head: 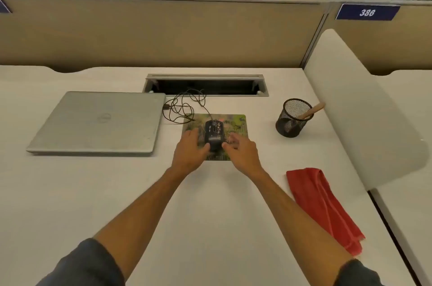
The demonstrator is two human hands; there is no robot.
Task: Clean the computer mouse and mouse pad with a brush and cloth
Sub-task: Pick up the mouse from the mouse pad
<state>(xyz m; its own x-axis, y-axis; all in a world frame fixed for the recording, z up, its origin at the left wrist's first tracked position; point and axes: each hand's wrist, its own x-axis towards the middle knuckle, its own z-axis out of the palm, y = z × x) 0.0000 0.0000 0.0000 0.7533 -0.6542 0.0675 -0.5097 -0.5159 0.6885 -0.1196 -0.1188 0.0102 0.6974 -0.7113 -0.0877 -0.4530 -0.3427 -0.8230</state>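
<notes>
Flanking mouse (214,135), loosely spread fingers (205,146)

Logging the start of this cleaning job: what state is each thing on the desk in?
laptop: lid closed
mouse: on the mouse pad, cable loose
cloth: folded, untouched
brush: standing in the mesh cup
left hand: open, at the mouse
right hand: open, at the mouse
</notes>
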